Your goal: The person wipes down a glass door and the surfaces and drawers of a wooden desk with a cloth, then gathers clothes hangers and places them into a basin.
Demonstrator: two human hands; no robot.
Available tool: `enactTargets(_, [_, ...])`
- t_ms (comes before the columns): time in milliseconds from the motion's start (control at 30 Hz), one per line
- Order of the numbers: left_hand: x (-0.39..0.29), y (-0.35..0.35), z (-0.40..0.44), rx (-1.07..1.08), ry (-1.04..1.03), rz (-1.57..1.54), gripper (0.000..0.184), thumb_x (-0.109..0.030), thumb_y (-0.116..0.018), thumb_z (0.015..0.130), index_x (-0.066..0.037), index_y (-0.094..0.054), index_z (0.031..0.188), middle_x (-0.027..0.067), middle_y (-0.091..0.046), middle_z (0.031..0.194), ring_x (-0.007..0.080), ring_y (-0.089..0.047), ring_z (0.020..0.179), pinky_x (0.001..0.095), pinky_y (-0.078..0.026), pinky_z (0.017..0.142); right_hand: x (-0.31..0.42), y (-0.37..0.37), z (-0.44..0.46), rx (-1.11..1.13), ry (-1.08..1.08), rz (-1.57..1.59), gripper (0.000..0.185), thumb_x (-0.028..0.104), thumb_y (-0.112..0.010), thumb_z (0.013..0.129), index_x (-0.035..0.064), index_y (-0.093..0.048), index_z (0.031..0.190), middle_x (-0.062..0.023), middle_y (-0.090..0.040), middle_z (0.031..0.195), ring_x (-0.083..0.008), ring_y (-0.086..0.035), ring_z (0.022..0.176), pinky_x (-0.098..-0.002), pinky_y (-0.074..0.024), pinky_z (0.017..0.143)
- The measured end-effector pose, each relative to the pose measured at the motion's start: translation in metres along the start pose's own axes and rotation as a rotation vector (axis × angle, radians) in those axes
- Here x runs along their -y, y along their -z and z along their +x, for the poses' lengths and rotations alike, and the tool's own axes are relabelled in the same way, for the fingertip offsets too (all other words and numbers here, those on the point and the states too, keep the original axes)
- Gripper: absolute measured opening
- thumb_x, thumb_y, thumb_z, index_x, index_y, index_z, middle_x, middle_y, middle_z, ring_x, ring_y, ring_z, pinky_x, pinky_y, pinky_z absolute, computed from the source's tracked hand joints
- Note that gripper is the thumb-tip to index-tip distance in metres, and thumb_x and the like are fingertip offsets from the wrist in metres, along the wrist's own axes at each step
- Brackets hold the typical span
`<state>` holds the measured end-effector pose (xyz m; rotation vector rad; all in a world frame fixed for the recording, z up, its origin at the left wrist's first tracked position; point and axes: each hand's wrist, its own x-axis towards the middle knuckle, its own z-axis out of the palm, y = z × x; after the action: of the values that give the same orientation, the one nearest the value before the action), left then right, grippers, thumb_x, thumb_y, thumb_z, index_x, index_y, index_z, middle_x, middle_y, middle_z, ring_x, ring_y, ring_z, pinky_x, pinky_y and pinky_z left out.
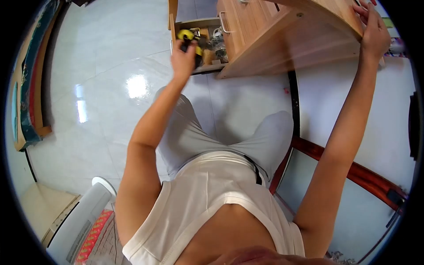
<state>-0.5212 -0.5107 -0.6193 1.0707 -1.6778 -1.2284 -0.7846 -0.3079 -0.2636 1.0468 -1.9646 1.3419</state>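
My left hand [183, 59] is closed round a yellow-and-black tool [187, 35], shaped like a small power drill, though blur hides its exact kind. Below the tool lies a pulled-out wooden drawer [213, 68] with small clutter inside, among it clear and metallic pieces. My right hand [375, 33] rests at the edge of the wooden desk [329, 20], its fingers stretched out over the top. A small red thing shows near those fingertips, cut off by the view's edge.
The drawer cabinet [243, 26] has a metal handle. A dark red wooden bar [366, 181] runs beside my right arm. A white appliance [81, 216] stands at lower left. A padded wooden piece of furniture [31, 88] lines the left side of the tiled floor [106, 57].
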Motion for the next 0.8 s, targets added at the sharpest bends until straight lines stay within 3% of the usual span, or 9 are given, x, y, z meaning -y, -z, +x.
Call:
enactTargets(100, [0.021,-0.053,-0.039,0.099,0.097,-0.022,0.044,-0.033,-0.072,0.081,0.001,-0.064,0.107,0.0169,-0.069,0.095,0.0292,-0.066,0.088,0.0368,-0.050,0.079,-0.017,0.012,-0.001,0.033,-0.042,-0.076,0.031,0.025,-0.049,0.095,0.0009,-0.067,0.087,-0.0109,-0.072,0.086,-0.0154,-0.062,0.069,-0.0291,-0.0507,0.067])
enactTargets(200, [0.081,-0.092,-0.065,0.391,0.774,-0.284,0.038,-0.024,-0.071,0.083,0.003,-0.063,0.108,0.0125,-0.067,0.093,0.0226,-0.064,0.079,0.0353,-0.050,0.069,-0.026,0.014,-0.006,0.086,-0.065,-0.156,0.035,0.029,-0.050,0.098,0.0018,-0.070,0.109,-0.0031,-0.073,0.094,-0.0106,-0.065,0.087,-0.0239,-0.0496,0.084])
enactTargets(267, [0.061,-0.090,-0.075,0.448,0.773,-0.192,0.034,-0.022,-0.070,0.083,0.003,-0.062,0.105,0.0121,-0.066,0.091,0.0231,-0.063,0.073,0.0361,-0.050,0.063,-0.022,0.012,-0.007,0.115,-0.048,-0.100,0.034,0.028,-0.051,0.098,0.0014,-0.070,0.108,-0.0044,-0.073,0.092,-0.0105,-0.065,0.087,-0.0232,-0.0496,0.083])
enactTargets(367, [0.010,-0.061,-0.054,0.345,0.723,-0.601,0.031,-0.018,-0.067,0.084,0.004,-0.058,0.103,0.0122,-0.064,0.083,0.0239,-0.065,0.066,0.0381,-0.053,0.056,-0.022,0.011,-0.013,0.111,-0.058,-0.114,0.034,0.027,-0.051,0.098,0.0006,-0.070,0.107,-0.0062,-0.073,0.091,-0.0106,-0.065,0.086,-0.0233,-0.0496,0.083])
enactTargets(467, [-0.014,-0.024,-0.003,0.104,0.615,-0.790,0.032,-0.019,-0.070,0.083,0.001,-0.058,0.105,0.0080,-0.063,0.087,0.0196,-0.062,0.073,0.0360,-0.052,0.062,-0.024,0.009,-0.009,0.090,-0.009,-0.166,0.033,0.028,-0.052,0.097,0.0026,-0.072,0.103,-0.0053,-0.073,0.088,-0.0100,-0.065,0.082,-0.0230,-0.0490,0.080])
enactTargets(567, [0.013,0.008,0.043,-0.195,0.296,-0.620,0.034,-0.018,-0.069,0.083,0.001,-0.059,0.109,0.0107,-0.065,0.094,0.0192,-0.062,0.079,0.0302,-0.050,0.073,-0.033,0.007,-0.009,0.057,-0.025,-0.133,0.034,0.033,-0.052,0.096,0.0076,-0.075,0.097,-0.0013,-0.073,0.081,-0.0090,-0.066,0.076,-0.0226,-0.0479,0.075])
enactTargets(600, [0.055,0.013,0.064,-0.305,0.259,-0.340,0.025,-0.019,-0.060,0.090,-0.001,-0.059,0.106,0.0121,-0.065,0.090,0.0257,-0.066,0.075,0.0363,-0.056,0.067,-0.033,0.005,-0.009,0.056,-0.020,-0.143,0.034,0.033,-0.052,0.096,0.0073,-0.074,0.097,-0.0013,-0.073,0.081,-0.0092,-0.066,0.076,-0.0227,-0.0479,0.075])
enactTargets(700, [0.107,0.031,0.085,0.163,0.923,-0.672,0.030,-0.026,-0.049,0.094,0.000,-0.060,0.107,0.0163,-0.068,0.091,0.0305,-0.069,0.073,0.0408,-0.059,0.068,-0.033,0.004,-0.012,0.051,-0.031,-0.181,0.033,0.032,-0.053,0.096,0.0063,-0.074,0.097,-0.0016,-0.073,0.080,-0.0094,-0.066,0.076,-0.0231,-0.0480,0.075])
enactTargets(800, [0.100,0.020,0.085,0.354,0.946,-0.604,0.031,-0.026,-0.049,0.095,0.001,-0.060,0.106,0.0169,-0.069,0.093,0.0291,-0.070,0.075,0.0432,-0.059,0.070,-0.028,-0.001,-0.011,0.046,-0.044,-0.208,0.033,0.031,-0.053,0.095,0.0050,-0.073,0.097,-0.0026,-0.073,0.079,-0.0096,-0.065,0.076,-0.0236,-0.0485,0.074])
